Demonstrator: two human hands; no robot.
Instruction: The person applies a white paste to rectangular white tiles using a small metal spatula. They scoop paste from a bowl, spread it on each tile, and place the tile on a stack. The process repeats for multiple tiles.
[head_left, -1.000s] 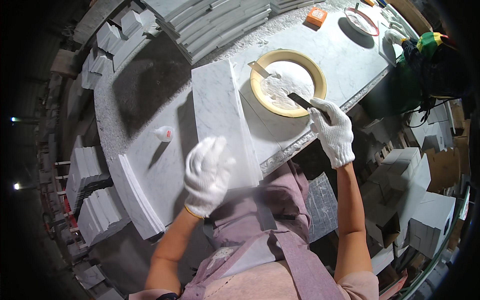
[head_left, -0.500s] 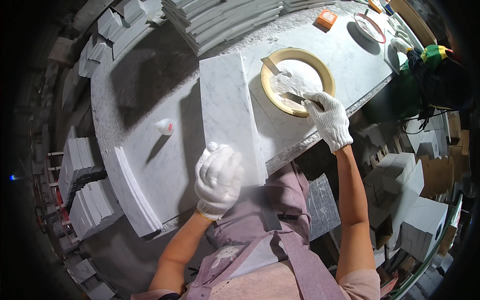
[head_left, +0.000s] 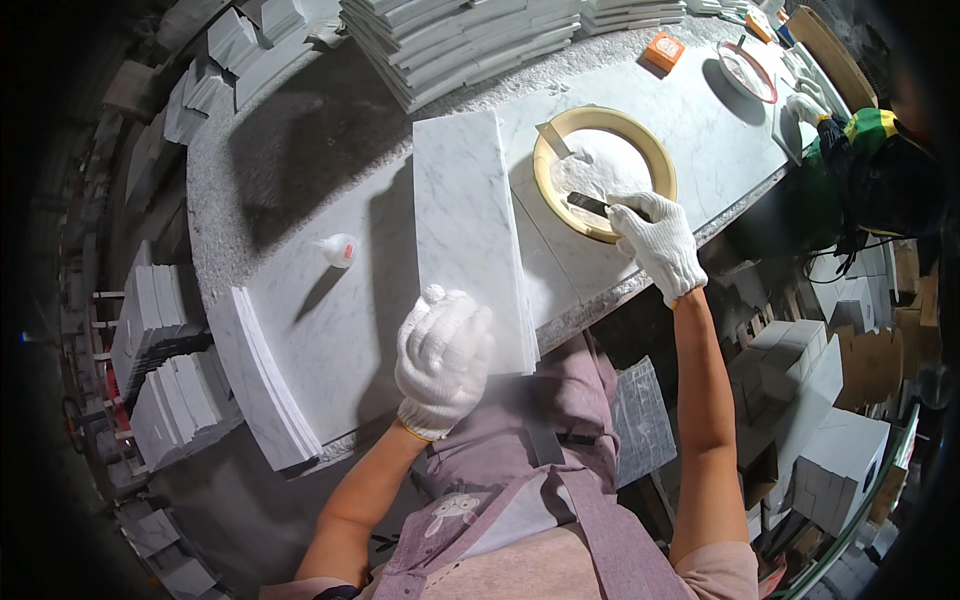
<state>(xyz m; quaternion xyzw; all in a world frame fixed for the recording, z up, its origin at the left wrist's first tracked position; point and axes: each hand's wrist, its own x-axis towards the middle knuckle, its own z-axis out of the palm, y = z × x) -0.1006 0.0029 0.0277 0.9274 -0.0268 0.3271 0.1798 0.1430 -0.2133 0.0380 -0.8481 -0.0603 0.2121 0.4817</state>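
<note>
My right hand point(head_left: 657, 242), in a white knit glove, grips a small dark-bladed putty knife point(head_left: 587, 204). Its blade is over the yellow bowl point(head_left: 667, 172), which holds soft white paste or powder point(head_left: 612, 160). A flat scraper piece point(head_left: 553, 141) leans inside the bowl's far left rim. Left of the bowl lies a long stack of white, grey-veined marble tiles point(head_left: 465, 200). At the stack's near left corner is my gloved left hand point(head_left: 443, 350), its fingers curled closed. Whatever those fingers hold, if anything, is hidden.
A small white bottle point(head_left: 338, 250) stands left on the marble work surface. More tiles point(head_left: 262, 380) lie at its left edge; tall tile stacks point(head_left: 460, 50) rise behind. An orange box point(head_left: 662, 52) and a red-rimmed bowl point(head_left: 773, 88) sit far right, near another person's gloved hand point(head_left: 806, 106).
The putty knife has shifted slightly within the bowl and shows more of its blade. The whole view has drifted a little; my left hand stays curled by the tiles.
</note>
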